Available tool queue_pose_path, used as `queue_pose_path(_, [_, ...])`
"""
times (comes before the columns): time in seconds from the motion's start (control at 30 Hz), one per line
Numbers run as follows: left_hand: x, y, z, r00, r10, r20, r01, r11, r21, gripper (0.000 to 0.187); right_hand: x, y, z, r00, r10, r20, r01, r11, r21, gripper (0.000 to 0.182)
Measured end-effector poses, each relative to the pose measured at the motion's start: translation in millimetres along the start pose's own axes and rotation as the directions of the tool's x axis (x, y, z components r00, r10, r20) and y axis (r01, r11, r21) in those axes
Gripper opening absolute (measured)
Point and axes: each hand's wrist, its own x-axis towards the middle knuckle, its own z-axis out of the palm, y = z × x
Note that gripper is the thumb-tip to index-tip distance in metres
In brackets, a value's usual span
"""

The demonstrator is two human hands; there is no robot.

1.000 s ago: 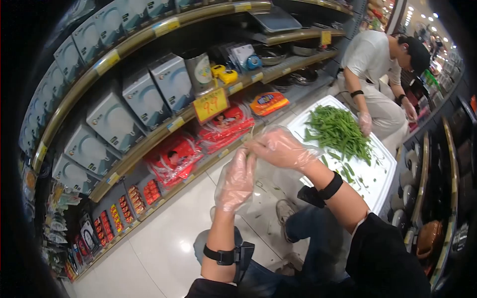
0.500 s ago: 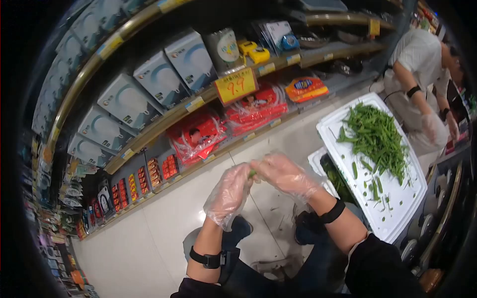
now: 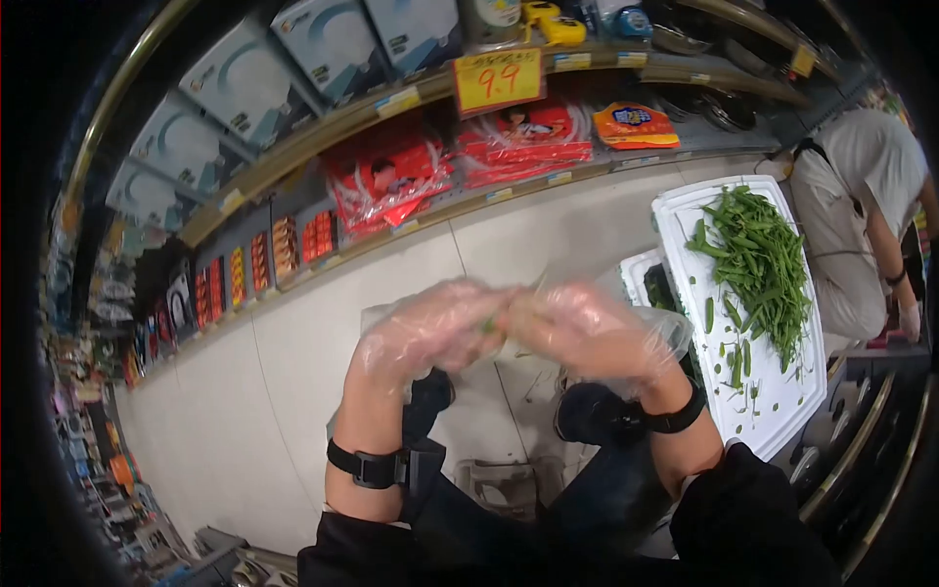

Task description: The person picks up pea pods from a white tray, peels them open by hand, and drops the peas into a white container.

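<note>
In front of me, both hands meet above the tiled floor, each in a clear plastic glove and blurred by motion. My left hand (image 3: 430,328) is closed, with a small green pea pod (image 3: 489,325) at its fingertips. My right hand (image 3: 587,328) pinches at the same spot, its fingers touching those of the left. Most of the pod is hidden by the fingers. To the right lies a white foam tray (image 3: 782,396), bearing a heap of green pea pods (image 3: 758,264) with loose pods and scraps beside it.
Partly under the tray sits a white foam box (image 3: 636,269) with dark green contents. A person (image 3: 866,186) crouches beyond the tray. Store shelves (image 3: 411,103) with boxes and red packages run along the far side. A small stool (image 3: 504,484) stands between my legs.
My view has shifted, so the shelves sit higher and the tray a little further right. Both hands remain together at the pod, now blurred. The other person's arm has lowered.
</note>
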Motion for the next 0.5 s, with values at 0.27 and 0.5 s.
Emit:
queue_pose_path(0.27, [9, -3, 28, 0.389, 0.889, -0.241, -0.321, 0.376, 0.869, 0.018, 16, 0, 2, 0.735, 0.678, -0.018, -0.359, 0.411, 0.838, 0.034])
queue_pose_path(0.5, [-7, -4, 17, 0.636, 0.689, -0.349, -0.492, 0.71, 0.504, 0.025, 14, 6, 11, 0.947, 0.25, -0.2, -0.089, 0.805, 0.586, 0.033])
